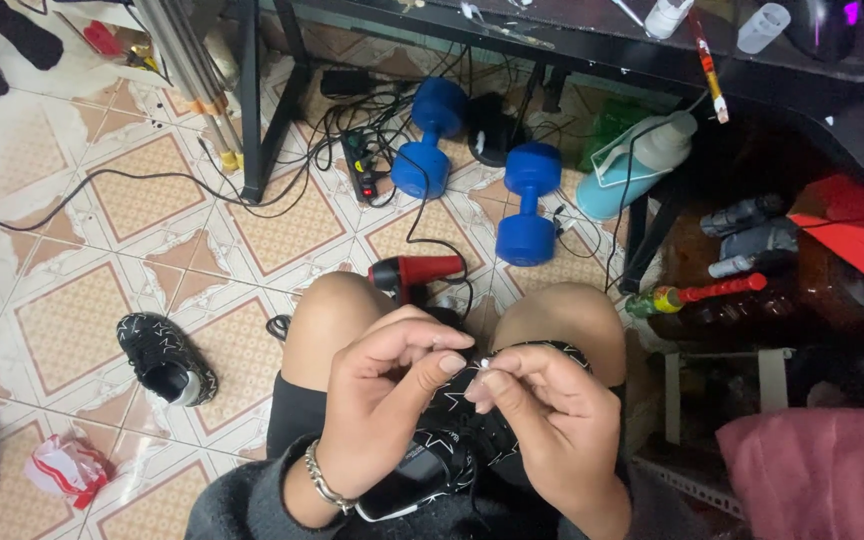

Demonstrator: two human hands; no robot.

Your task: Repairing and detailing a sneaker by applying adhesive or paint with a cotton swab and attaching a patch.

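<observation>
You have two black sneakers with white star print in view: one [452, 440] lies across your lap at the bottom centre, the other [165, 358] sits on the floor at the left. Your left hand [382, 400] and right hand [552, 420] meet above the lap shoe, and the fingertips of both are pinched together on its lace tip [482, 365], which sits between them just over the shoe. Beyond your knees a red and black hair dryer [417, 272] rests on the patterned tile floor [82, 310]. Farther up, two blue dumbbells [527, 205] lie near a power strip [364, 175] and tangled cables under a dark desk [592, 40].
</observation>
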